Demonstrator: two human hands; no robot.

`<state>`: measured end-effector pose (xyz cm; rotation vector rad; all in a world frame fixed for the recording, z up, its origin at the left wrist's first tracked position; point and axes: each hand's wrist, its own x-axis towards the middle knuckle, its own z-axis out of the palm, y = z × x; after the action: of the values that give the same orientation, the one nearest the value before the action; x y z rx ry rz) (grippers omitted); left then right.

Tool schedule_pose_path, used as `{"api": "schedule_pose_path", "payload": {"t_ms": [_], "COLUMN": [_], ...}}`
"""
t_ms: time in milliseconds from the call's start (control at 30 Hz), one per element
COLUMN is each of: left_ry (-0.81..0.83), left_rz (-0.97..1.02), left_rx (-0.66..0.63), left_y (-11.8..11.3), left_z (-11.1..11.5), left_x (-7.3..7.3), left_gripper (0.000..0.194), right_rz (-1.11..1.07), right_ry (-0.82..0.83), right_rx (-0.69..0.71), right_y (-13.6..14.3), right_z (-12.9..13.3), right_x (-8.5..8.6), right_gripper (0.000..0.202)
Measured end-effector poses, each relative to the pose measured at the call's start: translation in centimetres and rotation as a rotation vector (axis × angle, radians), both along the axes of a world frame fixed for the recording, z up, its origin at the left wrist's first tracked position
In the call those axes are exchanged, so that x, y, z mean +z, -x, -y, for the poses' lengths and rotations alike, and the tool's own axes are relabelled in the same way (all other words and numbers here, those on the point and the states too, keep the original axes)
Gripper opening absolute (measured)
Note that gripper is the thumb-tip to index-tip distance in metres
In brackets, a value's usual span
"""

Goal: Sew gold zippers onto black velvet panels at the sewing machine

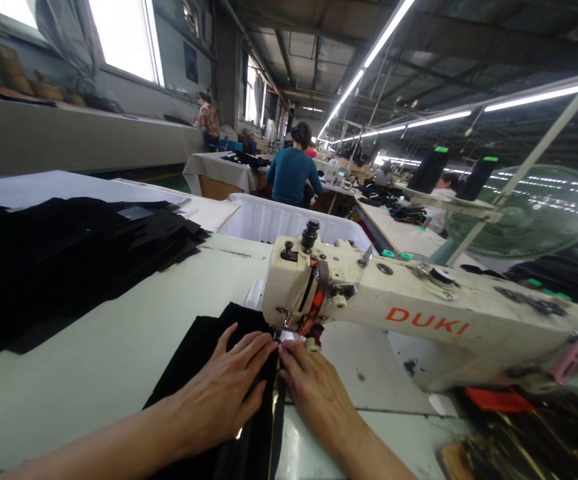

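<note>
Your left hand (231, 373) is lying palm-down on the black cloth (193, 347), its fingers loosely spread, pressing rather than gripping; your right hand (316, 380) is resting at the cloth's right edge, its fingers bent close together, and I cannot tell whether they are pinching a fold. The cloth is lying on the pale bench (93, 380), its upper part reaching the head of the sewing machine (369, 287), and one gold-coloured strip (275, 393) is running along its right side. Your fingertips are sitting just beside the shiny metal part (291, 335) under that head, so a finger could be getting caught if it strays inward; uneven pressure between your hands could be skewing the edge or puckering the cloth. Counting outward, you are having two hands on one cloth at one machine, with one layered pile of black pieces (69, 260) lying to the left, its pieces too overlapped to count. Beyond the machine, one white bin (269, 217) is standing, two dark thread cones (429, 172) are perching to the right, and one green fan (523, 207) is standing behind them. Farther off, one co-worker in a teal top (291, 173) is facing away, and one in a patterned top (207, 120) is standing at far left; others are too small to count surely.
</note>
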<state>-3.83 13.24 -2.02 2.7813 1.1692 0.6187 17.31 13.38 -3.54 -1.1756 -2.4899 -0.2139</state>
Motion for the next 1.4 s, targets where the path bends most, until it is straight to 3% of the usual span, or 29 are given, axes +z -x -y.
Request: {"api": "schedule_pose_path", "payload": {"t_ms": [400,667,1000,1167,1300,1400], "left_ry": [0.009,0.029,0.022,0.047,0.04,-0.101], "left_rz": [0.006,-0.032,-0.022,-0.026,-0.115,-0.162], "left_rx": [0.012,-0.01,-0.034,-0.043,-0.079,-0.171], "left_y": [0.0,0.2,0.5,0.9,1.6,1.9], "left_z": [-0.1,0.1,-0.1,-0.5,2.4,6.2], "left_x": [-0.5,-0.4,-0.1,0.3,0.7,-0.8], "left_gripper": [0.054,0.055,0.053,0.052,0.064,0.078], "right_rz": [0.0,0.074,0.056,0.019,-0.031,-0.098], "right_ry": [0.034,0.036,-0.002,0.054,0.111,0.129], "right_rx": [0.048,0.161,0.156,0.139,0.06,-0.015], "right_y": [-0.4,-1.4,-2.5,-1.8,-1.0,-1.3], "right_z": [-0.5,-0.9,-1.5,-1.4,0.4,3.9], "right_x": [0.4,1.3,-0.8,0.2,1.6,1.4], "right_gripper": [0.046,0.044,0.053,0.049,0.048,0.056]}}
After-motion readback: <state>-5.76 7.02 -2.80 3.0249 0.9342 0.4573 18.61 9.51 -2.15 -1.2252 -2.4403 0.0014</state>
